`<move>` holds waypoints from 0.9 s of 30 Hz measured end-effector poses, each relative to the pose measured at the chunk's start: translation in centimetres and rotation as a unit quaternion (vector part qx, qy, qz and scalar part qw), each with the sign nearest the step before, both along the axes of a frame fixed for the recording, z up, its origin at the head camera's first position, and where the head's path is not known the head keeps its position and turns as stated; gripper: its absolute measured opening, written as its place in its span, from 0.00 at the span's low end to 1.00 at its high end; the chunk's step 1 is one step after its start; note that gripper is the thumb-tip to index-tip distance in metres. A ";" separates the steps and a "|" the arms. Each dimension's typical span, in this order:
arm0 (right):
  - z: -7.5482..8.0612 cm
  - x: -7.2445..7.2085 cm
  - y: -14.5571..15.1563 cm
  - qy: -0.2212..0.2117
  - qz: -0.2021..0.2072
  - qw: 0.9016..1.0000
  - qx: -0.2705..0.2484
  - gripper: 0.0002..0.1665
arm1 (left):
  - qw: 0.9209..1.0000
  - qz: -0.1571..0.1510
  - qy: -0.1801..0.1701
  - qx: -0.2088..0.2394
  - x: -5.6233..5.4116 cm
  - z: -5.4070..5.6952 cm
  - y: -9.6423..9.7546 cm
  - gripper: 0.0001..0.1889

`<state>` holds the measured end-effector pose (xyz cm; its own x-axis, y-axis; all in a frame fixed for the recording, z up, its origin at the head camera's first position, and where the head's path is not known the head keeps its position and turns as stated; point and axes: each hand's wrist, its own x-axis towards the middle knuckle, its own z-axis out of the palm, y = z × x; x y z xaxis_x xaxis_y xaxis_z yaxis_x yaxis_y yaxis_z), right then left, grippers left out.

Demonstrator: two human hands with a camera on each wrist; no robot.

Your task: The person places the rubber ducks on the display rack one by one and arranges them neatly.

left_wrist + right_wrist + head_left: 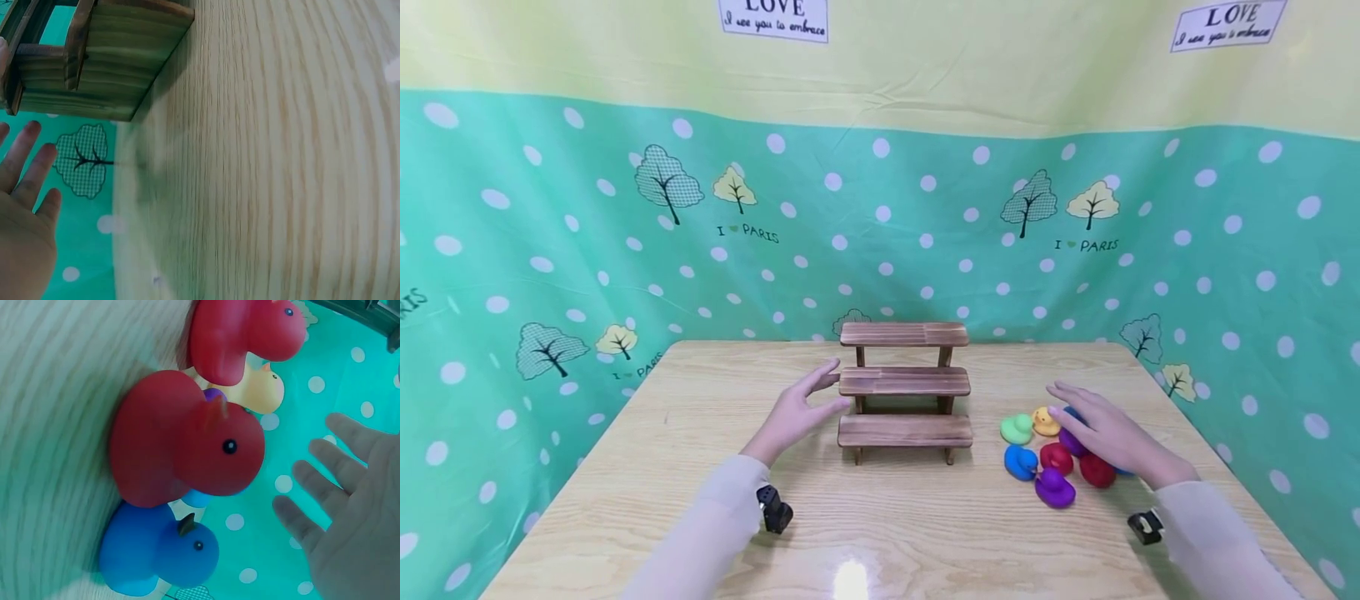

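Observation:
In the head view a three-step wooden stand (904, 431) is at the middle of the table. Beside its left end is my left hand (797, 412), fingers extended and holding nothing; the left wrist view shows those fingers spread near the stand's side panel (119, 69). My right hand (1105, 429) hovers above a cluster of rubber ducks, fingers straight, hiding some of them. Uncovered there are a green duck (1017, 429), a yellow duck (1045, 422), a blue duck (1021, 462), a purple duck (1055, 488) and a red duck (1057, 458). Close up is another red duck (181, 440).
The light wooden table (647, 500) ends at a green polka-dot curtain (880, 267), which hangs behind and along both sides. A black wrist camera (772, 509) is strapped to the left wrist, and a second camera (1146, 527) to the right.

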<state>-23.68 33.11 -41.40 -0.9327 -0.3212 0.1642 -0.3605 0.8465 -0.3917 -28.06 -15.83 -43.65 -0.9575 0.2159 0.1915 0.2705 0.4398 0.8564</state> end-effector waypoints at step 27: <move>0.3 1.1 -1.7 0.021 0.045 0.998 -0.045 0.29 | 0.998 -0.007 -0.015 0.062 -0.7 -0.1 1.5 0.35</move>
<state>-22.58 31.43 -41.15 -0.8927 -0.3852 0.2339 -0.4506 0.7724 -0.4475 -28.77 -14.31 -43.74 -0.9604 0.2055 0.1882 0.2484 0.3258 0.9122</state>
